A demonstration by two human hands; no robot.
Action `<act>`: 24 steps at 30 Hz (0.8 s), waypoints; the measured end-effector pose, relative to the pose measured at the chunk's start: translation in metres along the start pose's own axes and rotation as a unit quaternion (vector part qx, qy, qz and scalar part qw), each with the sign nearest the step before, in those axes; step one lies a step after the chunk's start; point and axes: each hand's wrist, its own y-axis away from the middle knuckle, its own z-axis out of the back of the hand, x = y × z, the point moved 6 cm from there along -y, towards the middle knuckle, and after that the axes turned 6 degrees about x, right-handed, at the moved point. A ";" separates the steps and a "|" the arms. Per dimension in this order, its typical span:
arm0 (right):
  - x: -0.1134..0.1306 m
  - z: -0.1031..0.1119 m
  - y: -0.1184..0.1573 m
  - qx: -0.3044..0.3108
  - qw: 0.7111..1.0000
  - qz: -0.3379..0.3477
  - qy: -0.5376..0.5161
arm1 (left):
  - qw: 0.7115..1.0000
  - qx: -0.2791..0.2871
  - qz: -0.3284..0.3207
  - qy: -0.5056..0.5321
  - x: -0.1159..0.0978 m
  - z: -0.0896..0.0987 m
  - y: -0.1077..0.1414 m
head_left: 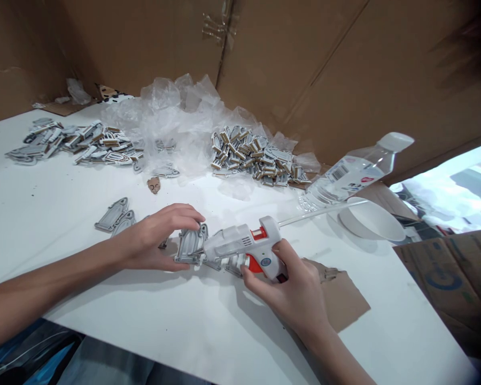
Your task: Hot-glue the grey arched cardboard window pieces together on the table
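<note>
In the head view, the left hand's [162, 235] fingers clamp a grey cutout [187, 247] above the tabletop [164, 321]; the right hand's [299, 283] fingers wrap the glue gun [234, 243], its long axis pointing left, nozzle end [208, 249] at the cutout's right edge.

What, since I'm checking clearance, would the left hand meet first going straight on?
The left hand, gripping a grey piece, would likely meet the glue gun first; exact depth is unclear.

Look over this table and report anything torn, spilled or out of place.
The flat brown cardboard scrap beside the right hand has a ragged edge, as if torn. A small brown piece with dark markings lies apart from the heap of flat grey pieces, its colour unlike theirs. No spill shows.
</note>
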 end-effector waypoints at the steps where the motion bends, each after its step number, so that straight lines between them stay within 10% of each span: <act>1: 0.000 0.000 0.000 -0.003 1.000 0.001 0.003 | 1.000 0.000 0.000 -0.001 0.000 0.000 0.000; 24: -0.005 0.005 0.000 -0.004 1.000 -0.018 0.003 | 1.000 -0.010 0.016 -0.012 0.009 0.006 0.001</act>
